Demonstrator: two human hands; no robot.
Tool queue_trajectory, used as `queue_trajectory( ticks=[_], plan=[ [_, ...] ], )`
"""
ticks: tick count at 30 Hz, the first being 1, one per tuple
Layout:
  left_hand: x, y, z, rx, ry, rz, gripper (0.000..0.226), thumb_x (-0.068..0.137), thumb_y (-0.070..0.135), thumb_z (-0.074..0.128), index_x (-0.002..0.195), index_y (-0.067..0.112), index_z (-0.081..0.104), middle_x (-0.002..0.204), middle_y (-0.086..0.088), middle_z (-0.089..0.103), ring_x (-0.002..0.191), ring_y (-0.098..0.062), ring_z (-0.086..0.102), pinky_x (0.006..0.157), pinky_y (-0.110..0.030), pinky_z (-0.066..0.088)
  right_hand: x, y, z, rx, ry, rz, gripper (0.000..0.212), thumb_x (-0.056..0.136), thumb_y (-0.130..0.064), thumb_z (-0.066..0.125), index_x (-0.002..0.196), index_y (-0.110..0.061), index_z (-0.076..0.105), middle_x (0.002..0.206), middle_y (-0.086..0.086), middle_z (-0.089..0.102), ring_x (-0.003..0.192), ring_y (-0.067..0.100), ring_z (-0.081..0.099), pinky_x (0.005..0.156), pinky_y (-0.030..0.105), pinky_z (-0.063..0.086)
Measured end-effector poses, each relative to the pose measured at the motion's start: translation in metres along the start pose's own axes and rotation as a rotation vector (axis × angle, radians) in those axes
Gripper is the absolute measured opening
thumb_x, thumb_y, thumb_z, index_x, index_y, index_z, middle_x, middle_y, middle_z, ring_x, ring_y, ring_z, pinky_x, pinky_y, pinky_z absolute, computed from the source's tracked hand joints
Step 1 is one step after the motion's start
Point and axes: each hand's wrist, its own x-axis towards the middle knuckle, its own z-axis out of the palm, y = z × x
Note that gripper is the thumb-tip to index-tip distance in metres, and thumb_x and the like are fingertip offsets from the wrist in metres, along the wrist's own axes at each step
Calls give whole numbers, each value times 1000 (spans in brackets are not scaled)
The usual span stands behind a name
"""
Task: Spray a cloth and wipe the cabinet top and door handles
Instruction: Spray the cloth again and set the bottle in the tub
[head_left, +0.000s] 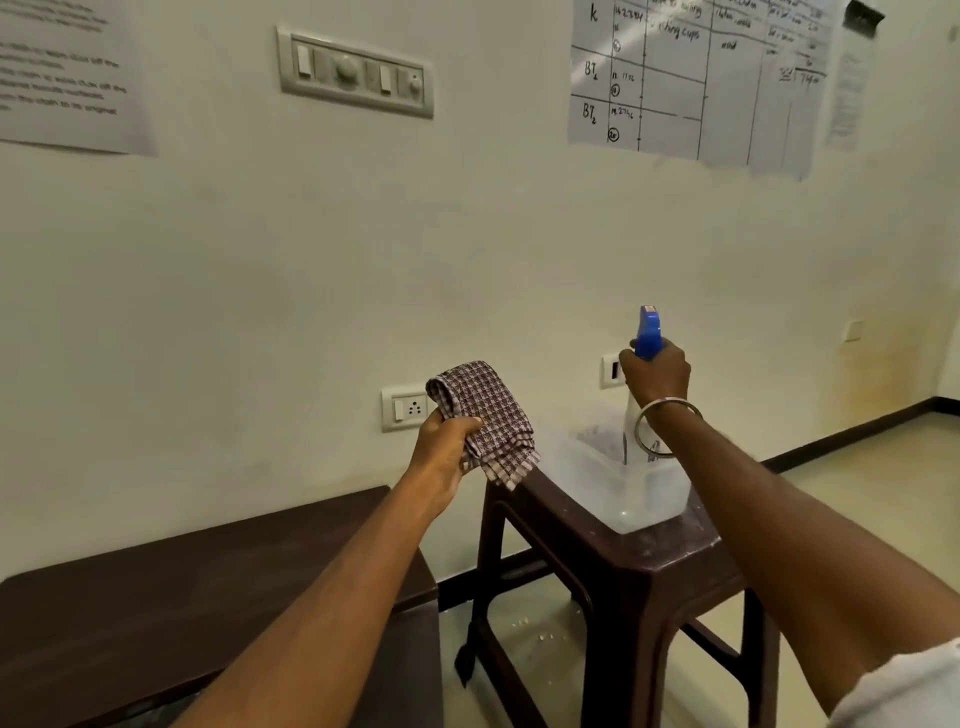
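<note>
My left hand (447, 447) grips a folded brown-and-white checked cloth (491, 415) and holds it up in front of the wall. My right hand (657, 371) is closed around the neck of a spray bottle (648, 332) with a blue trigger head, its clear body partly hidden behind my wrist and a silver bangle. The bottle stands upright over a translucent plastic tub (623, 488). The dark brown cabinet top (208, 582) lies at lower left, below my left forearm. No door handles are in view.
The tub rests on a dark brown plastic stool (623, 571) to the right of the cabinet. The cream wall behind carries a socket (405, 408), a switch panel (356, 73) and taped papers. Tiled floor extends to the right.
</note>
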Motion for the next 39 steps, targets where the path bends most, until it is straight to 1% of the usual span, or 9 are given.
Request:
queue_trajectory(
  ticks=[3, 6, 10, 14, 17, 29, 35, 37, 39],
  plan=[
    [-4, 6, -3, 4, -2, 10, 27, 88, -3, 52, 108, 11, 62, 103, -9, 70, 94, -24, 67, 75, -36, 56, 0, -24, -7, 24, -14, -62, 24, 85, -9, 61, 108, -2, 63, 85, 12, 59, 76, 23, 55, 78, 39, 52],
    [-8, 16, -1, -11, 3, 24, 31, 88, -3, 52, 116, 9, 60, 108, -11, 69, 97, -25, 67, 75, -35, 56, 1, -62, -17, 28, -38, -177, 21, 85, -9, 61, 106, -4, 64, 85, 11, 61, 77, 24, 58, 83, 40, 54],
    [-18, 31, 3, -15, -3, 53, 32, 89, -3, 51, 118, 8, 59, 110, -12, 68, 98, -25, 66, 77, -36, 56, -2, -113, -27, 33, -65, -294, 22, 87, -11, 62, 106, -1, 62, 84, 11, 61, 76, 22, 59, 77, 33, 53],
    [-32, 50, 3, -9, 0, 89, 33, 89, -2, 51, 119, 8, 58, 111, -11, 68, 99, -26, 66, 78, -36, 56, -12, -151, -34, 68, -96, -329, 26, 88, -13, 61, 109, 2, 60, 84, 12, 59, 71, 18, 58, 60, 17, 49],
    [-41, 62, -2, -1, 4, 112, 31, 90, -2, 51, 117, 9, 59, 109, -10, 68, 97, -24, 66, 77, -35, 55, -26, -167, -33, 92, -143, -348, 26, 87, -12, 62, 108, 3, 60, 83, 12, 59, 66, 16, 57, 56, 15, 47],
    [-56, 98, -60, 29, 110, 195, 23, 90, 1, 53, 105, 16, 61, 105, -7, 69, 96, -24, 67, 76, -36, 55, -109, -182, 12, 97, -409, -367, 21, 87, -14, 61, 102, 0, 60, 71, 8, 58, 56, 11, 57, 58, 21, 48],
    [-64, 101, -95, 14, 177, 211, 25, 89, 1, 53, 107, 16, 60, 104, -7, 69, 95, -24, 66, 77, -36, 56, -171, -164, 54, 153, -649, -277, 22, 85, -14, 60, 95, 5, 62, 67, 9, 60, 59, 16, 58, 65, 31, 51],
    [-68, 99, -112, 16, 215, 215, 27, 89, 1, 53, 111, 15, 59, 102, -7, 69, 95, -24, 66, 76, -36, 56, -199, -156, 73, 196, -743, -240, 22, 86, -16, 60, 93, 4, 62, 66, 7, 59, 60, 16, 57, 63, 30, 52],
    [-73, 97, -130, 28, 247, 210, 27, 88, 1, 52, 111, 14, 59, 101, -8, 69, 92, -25, 66, 72, -35, 56, -227, -148, 89, 226, -835, -220, 18, 88, -21, 61, 86, -3, 62, 62, 0, 60, 57, 10, 59, 57, 24, 51]
  ],
)
